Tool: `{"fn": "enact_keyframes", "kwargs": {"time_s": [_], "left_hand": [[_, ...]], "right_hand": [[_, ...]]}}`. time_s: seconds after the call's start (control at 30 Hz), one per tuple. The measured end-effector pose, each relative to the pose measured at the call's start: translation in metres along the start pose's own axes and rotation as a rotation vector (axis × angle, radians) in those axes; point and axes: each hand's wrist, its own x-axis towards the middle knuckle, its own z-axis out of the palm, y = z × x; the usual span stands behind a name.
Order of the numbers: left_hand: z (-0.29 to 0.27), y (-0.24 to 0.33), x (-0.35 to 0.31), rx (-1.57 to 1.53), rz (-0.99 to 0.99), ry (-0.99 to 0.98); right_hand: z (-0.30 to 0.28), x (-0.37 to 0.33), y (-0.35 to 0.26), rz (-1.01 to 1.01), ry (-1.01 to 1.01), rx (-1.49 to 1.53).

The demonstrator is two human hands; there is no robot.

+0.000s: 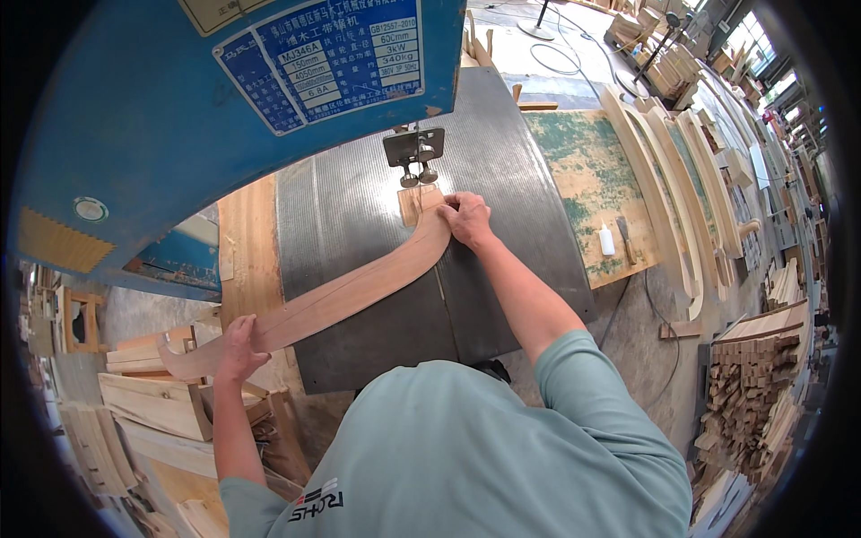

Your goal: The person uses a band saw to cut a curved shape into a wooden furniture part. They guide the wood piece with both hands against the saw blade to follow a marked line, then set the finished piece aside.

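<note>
A long curved wooden board (345,291) lies slantwise over the dark ridged metal table (502,179) of a bandsaw. Its far end reaches the blade and the blade guide (414,152). My right hand (468,218) grips that far end at its right edge, thumb on top, close to the blade. Toward the lower left, my left hand (240,348) is wrapped around the near part of the board, which juts past the table's edge. A small light wooden piece (409,208) sits at the blade, beside the board's tip.
The saw's blue housing (161,99) overhangs the upper left. Right of the table, a worn green-and-wood bench (583,170) holds a white bottle (606,238), a flat tool (625,240) and long curved wooden parts (659,197). Stacked timber (749,386) stands at right; planks (152,403) lie lower left.
</note>
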Motion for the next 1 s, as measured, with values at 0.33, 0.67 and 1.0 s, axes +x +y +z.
{"fn": "enact_keyframes", "kwargs": {"time_s": [0.33, 0.67, 1.0], "left_hand": [[-0.008, -0.006, 0.009, -0.015, -0.02, -0.049], [-0.019, -0.006, 0.021, 0.005, -0.054, -0.111], [-0.024, 0.009, 0.015, 0.018, -0.061, -0.124]], "right_hand": [[-0.002, -0.007, -0.004, 0.001, 0.014, -0.064], [0.001, -0.006, -0.004, 0.014, 0.025, -0.039], [-0.002, -0.006, -0.003, 0.074, -0.027, 0.012]]}}
